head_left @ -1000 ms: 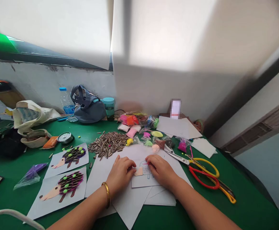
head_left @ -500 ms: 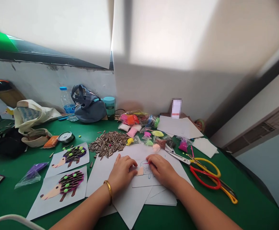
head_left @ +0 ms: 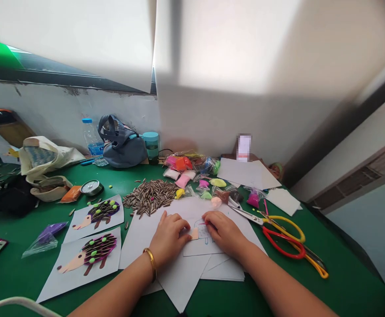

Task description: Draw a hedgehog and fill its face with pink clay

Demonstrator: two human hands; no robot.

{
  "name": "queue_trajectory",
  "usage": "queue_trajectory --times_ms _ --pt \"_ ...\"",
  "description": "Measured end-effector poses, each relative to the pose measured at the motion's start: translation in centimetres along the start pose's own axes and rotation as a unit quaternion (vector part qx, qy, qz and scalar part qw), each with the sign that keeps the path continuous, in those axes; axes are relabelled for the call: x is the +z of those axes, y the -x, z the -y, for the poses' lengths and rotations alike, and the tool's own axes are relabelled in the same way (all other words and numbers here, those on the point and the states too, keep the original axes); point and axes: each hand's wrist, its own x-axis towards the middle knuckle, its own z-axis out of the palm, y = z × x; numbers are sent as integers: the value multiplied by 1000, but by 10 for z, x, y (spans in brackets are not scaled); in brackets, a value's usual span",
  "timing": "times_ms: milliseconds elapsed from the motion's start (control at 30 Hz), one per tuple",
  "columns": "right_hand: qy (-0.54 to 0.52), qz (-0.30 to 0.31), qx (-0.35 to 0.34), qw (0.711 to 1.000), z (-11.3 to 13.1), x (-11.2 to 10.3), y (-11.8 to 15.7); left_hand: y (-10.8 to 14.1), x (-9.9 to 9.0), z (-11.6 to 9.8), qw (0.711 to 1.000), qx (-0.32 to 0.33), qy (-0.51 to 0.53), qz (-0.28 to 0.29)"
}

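Note:
My left hand (head_left: 171, 231) rests on the papers with its fingers loosely bent and apart. Its thumb touches the edge of a flat peach-coloured piece (head_left: 195, 234). This piece lies on a small white sheet (head_left: 192, 251) with a blue line drawing, partly covered by my hands. At the drawing's right side, my right hand (head_left: 224, 231) is closed, thumb and index finger around a thin pink strip (head_left: 203, 223), mostly hidden. Left of my hands lie two hedgehog pictures, the nearer one (head_left: 90, 255) and the farther one (head_left: 98, 213), with dark striped backs and green dots.
Sunflower seeds (head_left: 151, 197) are heaped beyond my left hand. Packets of coloured clay (head_left: 182, 165) lie at the back. Scissors with red and yellow handles (head_left: 283, 237) sit to the right. A blue-grey bag (head_left: 123, 147) and a water bottle (head_left: 93, 138) stand by the wall.
The view has shifted very slightly. Both hands stay almost in place, with only tiny finger movement at the drawing.

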Motion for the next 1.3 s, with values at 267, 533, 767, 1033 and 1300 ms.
queue_trajectory --times_ms 267,533,767,1033,1300 --pt "-3 -2 -2 1000 0 -1 0 0 -3 2 1000 0 19 10" --pt "-3 -1 -1 1000 -1 0 0 2 -2 0 1000 8 7 10" --pt "-6 0 2 1000 2 -2 0 2 0 -2 1000 13 -15 3" --pt "-11 2 6 1000 0 -2 0 12 -14 11 989 139 -27 45" --pt "-14 -4 4 1000 2 -3 0 20 -19 4 968 205 -135 57"
